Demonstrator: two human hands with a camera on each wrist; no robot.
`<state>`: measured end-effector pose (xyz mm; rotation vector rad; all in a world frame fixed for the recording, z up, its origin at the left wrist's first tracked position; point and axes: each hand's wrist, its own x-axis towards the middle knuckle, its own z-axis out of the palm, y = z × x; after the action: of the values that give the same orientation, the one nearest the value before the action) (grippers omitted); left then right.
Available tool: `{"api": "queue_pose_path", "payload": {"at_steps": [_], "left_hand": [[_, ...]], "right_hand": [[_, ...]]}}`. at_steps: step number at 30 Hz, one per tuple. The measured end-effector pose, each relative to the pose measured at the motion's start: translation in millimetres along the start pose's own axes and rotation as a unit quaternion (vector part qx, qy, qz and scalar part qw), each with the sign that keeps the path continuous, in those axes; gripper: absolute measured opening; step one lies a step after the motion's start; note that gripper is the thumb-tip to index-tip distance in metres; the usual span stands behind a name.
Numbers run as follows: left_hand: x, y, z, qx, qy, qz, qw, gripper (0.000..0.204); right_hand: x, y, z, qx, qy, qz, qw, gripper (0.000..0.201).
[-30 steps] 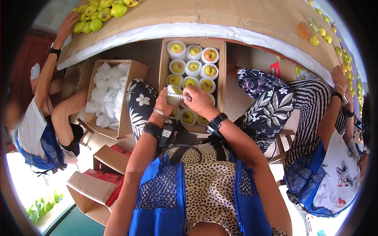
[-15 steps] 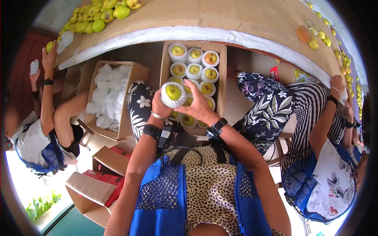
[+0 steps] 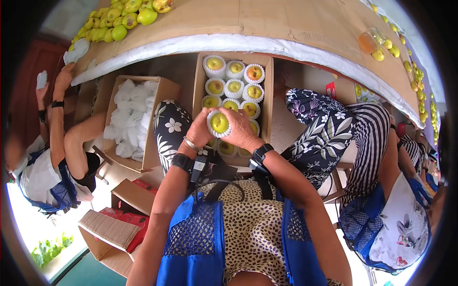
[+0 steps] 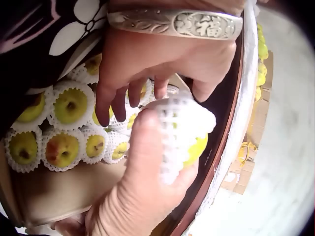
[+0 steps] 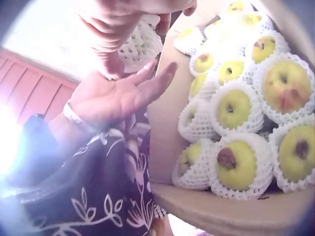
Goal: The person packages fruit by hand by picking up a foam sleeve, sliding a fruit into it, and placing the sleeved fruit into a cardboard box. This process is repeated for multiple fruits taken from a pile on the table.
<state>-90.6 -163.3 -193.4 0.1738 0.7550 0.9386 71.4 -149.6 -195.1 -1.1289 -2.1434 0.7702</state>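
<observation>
A yellow-green apple in a white foam net (image 3: 220, 122) is between the two hands above the carton. My right hand (image 3: 242, 131) grips it, thumb against the net in the left wrist view (image 4: 142, 182). Beside it, my left hand (image 3: 198, 131) has its fingers extended, near the netted apple (image 4: 184, 132); the right wrist view shows its palm turned up (image 5: 118, 96). Below the hands, the cardboard carton (image 3: 269, 86) holds rows of netted apples (image 5: 234, 108).
Left of the carton stands a box (image 3: 167, 95) of white foam nets (image 3: 131, 112). Loose apples (image 3: 114, 19) and a jar (image 3: 369, 40) lie on the cardboard-covered table (image 3: 267, 24). People sit on both sides; opened boxes (image 3: 112, 229) are at lower left.
The netted apple has shifted right and slightly down from the left hand's hold into the right hand's grip. At left, the other person's hand no longer shows an apple.
</observation>
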Motion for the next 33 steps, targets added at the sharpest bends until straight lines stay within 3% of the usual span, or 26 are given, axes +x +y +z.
{"api": "queue_pose_path", "payload": {"at_steps": [1, 3, 6, 12, 13, 15, 18, 21, 22, 27, 33], "left_hand": [[0.6, -4.2, -2.6, -0.027, 0.007, -0.013, 1.0, 0.042], [5.7, -12.6, -13.0, -0.009, 0.056, 0.007, 0.998, 0.038], [4.9, -14.9, -13.7, 0.058, 0.067, 0.042, 0.995, 0.034], [8.4, -8.2, -9.4, -0.057, 0.08, 0.076, 0.992, 0.031], [7.5, -5.6, -7.5, -0.069, 0.081, 0.082, 0.991, 0.031], [10.1, -5.4, -13.2, -0.064, 0.082, 0.103, 0.989, 0.031], [14.1, -13.5, -16.4, -0.029, 0.097, 0.134, 0.986, 0.03], [16.5, -18.7, -19.7, 0.022, 0.113, 0.131, 0.985, 0.03], [17.9, -18.2, -21.1, 0.015, 0.109, 0.123, 0.986, 0.03], [9.9, -6.8, -7.3, -0.084, 0.062, 0.059, 0.993, 0.034], [18.1, -12.5, -21.7, -0.06, 0.086, 0.081, 0.991, 0.033]], "right_hand": [[-2.0, 1.6, 4.1, -0.005, -0.006, -0.026, 1.0, 0.07], [-0.8, -4.2, 4.7, 0.006, -0.034, -0.013, 0.999, 0.072], [0.4, -7.1, 3.0, 0.034, -0.037, 0.009, 0.999, 0.079], [2.3, -6.3, -4.3, 0.165, 0.005, 0.072, 0.984, 0.099], [-0.7, 1.3, -1.2, 0.178, 0.019, 0.12, 0.977, 0.083], [-0.1, 4.1, -2.9, 0.385, -0.019, 0.312, 0.868, 0.061], [1.9, -1.9, -5.5, 0.458, -0.098, 0.35, 0.811, 0.046], [0.7, -8.5, 7.5, 0.495, -0.071, 0.327, 0.802, 0.042], [-0.5, -10.5, 7.4, 0.521, -0.057, 0.342, 0.78, 0.042], [0.7, -6.8, 7.5, 0.527, -0.081, 0.363, 0.764, 0.044], [2.3, -16.2, 8.2, 0.547, -0.042, 0.347, 0.761, 0.045]]}}
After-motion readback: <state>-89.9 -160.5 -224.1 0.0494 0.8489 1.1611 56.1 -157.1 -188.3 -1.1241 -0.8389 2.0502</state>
